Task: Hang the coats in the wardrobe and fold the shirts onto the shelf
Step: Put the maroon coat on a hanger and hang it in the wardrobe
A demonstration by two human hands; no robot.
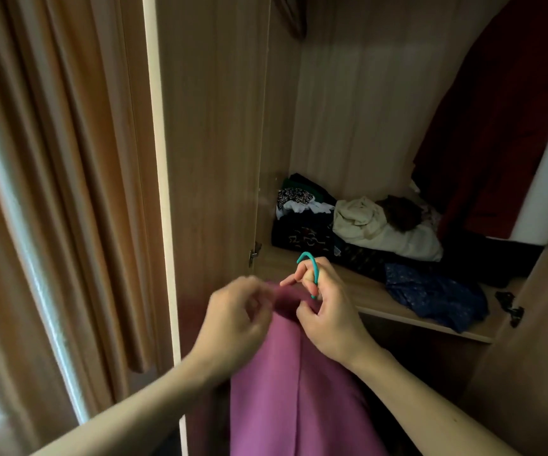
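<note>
- Low in the middle, before the open light-wood wardrobe [358, 110]: long mauve-purple cloth coat [282, 373], hanging straight down to the lower edge of view, with a seam down its middle.
- At the coat's top: curved teal plastic hanger hook [312, 268], sticking up above the fabric, in front of the shelf edge.
- Right hand [325, 307]: curled round the stem of the hook, one finger stretched out leftward, thumb down on the coat's top edge.
- Left hand [233, 320]: just left of the coat's top, fingers curled and blurred; cannot tell whether pinching the fabric or merely beside it.
- Behind both hands: pale wooden shelf [381, 297], carrying a loose heap of clothes.
- On the shelf, at the back left: black patterned folded garments [302, 232]; beside them to the right, crumpled cream garment [374, 232]; near the front edge, navy dotted cloth [430, 294].
- Far right inside the wardrobe: dark red hanging garment [496, 126].
- Left of the hands: open wooden wardrobe door [213, 126], and beyond it tan pleated curtain [52, 159].
</note>
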